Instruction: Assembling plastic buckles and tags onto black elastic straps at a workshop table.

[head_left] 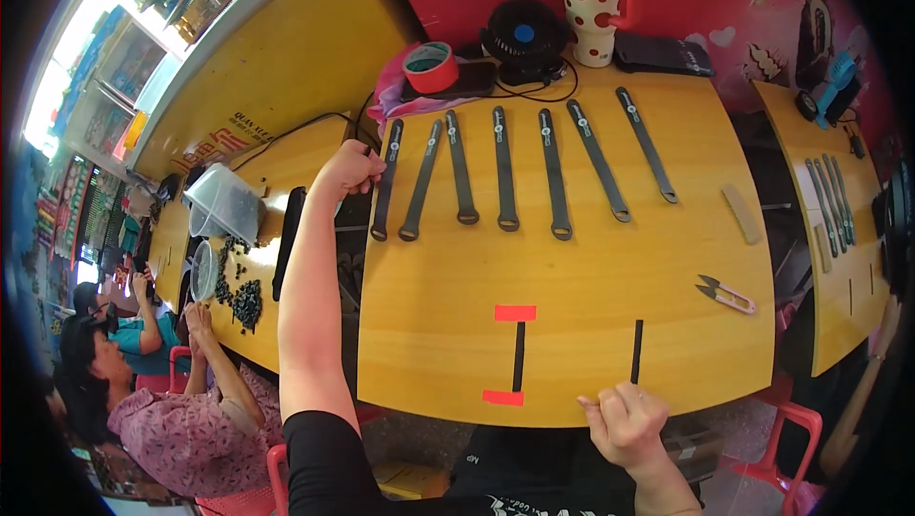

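Note:
My left hand (353,171) is closed at the table's far left edge, its fingers beside the leftmost dark strap (387,182). Whether anything is pinched there is hidden. Several more flat dark straps lie in a row to the right, each with a slotted lower end, such as this middle strap (504,173). Closed over the near edge is my right hand (624,424), just below a black strip (638,349); its fingertips are hidden. Left of it, another black strip (519,356) runs between two pieces of red tape (516,312).
Pink-handled thread snips (734,300) and a beige block (741,214) lie at right. Along the back stand a tape roll (430,67), a black fan (524,35) and a spotted tumbler (592,6). At left, a person (181,421) sits by small black pieces (247,304).

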A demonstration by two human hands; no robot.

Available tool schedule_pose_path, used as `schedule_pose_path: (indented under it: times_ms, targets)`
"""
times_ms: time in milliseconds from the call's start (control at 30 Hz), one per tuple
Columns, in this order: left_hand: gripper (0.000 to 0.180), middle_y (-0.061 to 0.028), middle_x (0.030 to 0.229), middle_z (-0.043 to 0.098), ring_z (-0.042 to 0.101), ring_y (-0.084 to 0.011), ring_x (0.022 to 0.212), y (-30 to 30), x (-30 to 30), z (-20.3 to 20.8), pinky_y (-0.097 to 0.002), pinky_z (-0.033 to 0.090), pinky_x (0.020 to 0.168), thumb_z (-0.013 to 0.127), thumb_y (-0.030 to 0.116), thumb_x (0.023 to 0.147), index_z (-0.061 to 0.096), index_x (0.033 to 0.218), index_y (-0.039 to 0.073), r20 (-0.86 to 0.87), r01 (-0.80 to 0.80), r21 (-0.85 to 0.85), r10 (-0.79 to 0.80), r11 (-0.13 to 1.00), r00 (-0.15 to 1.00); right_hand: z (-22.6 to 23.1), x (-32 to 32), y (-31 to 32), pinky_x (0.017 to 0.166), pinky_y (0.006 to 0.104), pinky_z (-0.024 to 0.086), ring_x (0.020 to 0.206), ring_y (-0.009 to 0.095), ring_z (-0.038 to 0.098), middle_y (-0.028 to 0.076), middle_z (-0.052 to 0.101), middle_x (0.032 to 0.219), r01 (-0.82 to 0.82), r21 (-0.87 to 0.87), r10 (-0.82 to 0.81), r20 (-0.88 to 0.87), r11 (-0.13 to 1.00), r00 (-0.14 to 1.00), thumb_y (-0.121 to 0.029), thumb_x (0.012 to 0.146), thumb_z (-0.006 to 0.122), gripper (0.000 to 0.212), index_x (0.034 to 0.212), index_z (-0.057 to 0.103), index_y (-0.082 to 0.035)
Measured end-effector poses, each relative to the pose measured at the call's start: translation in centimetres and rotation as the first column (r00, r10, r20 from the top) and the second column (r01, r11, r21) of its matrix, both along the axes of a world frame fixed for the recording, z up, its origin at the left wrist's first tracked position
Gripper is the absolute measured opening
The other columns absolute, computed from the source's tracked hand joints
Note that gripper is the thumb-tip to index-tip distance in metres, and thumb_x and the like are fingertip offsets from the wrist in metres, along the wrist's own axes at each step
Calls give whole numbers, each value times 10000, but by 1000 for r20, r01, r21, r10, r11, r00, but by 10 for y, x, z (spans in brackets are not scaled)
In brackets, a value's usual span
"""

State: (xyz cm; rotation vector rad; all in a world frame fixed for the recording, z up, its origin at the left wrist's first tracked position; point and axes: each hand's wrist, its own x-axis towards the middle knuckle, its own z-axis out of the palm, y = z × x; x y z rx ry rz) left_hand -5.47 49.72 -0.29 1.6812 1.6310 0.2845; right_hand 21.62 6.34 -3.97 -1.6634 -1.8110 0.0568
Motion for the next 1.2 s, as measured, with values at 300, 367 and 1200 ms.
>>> schedule_pose_path:
  times_ms: [300, 367, 1200]
  targets:
    - [118, -44, 632, 588, 464, -107, 399, 8, -6, -13, -255, 293, 363, 696, 82, 818, 602, 780, 20, 145, -19, -29, 23, 999, 989, -1, 2, 0, 397, 339, 312, 442, 250, 446, 73, 401, 576, -3, -13, 4, 51, 1000, 999, -76, 680, 760, 258, 679, 503, -44]
    - [135, -40, 633, 583, 466, -105, 404, 1, -9, -5, -256, 299, 366, 707, 103, 815, 607, 791, 16, 137, -45, 12, 43, 999, 990, -1, -1, -1, 403, 342, 322, 450, 249, 455, 73, 410, 581, 11, 3, -11, 74, 1000, 997, -75, 683, 756, 250, 681, 507, -47]
    - [175, -36, 925, 637, 599, -107, 774, -478, 80, -59, -238, 485, 722, 555, 51, 941, 600, 1102, -3, 885, 417, -458, 360, 785, 295, 31, -5, -85, 528, 302, 448, 597, 247, 570, 134, 578, 780, -72, 113, 115, -448, 991, 886, 89, 832, 587, 176, 990, 618, 19]
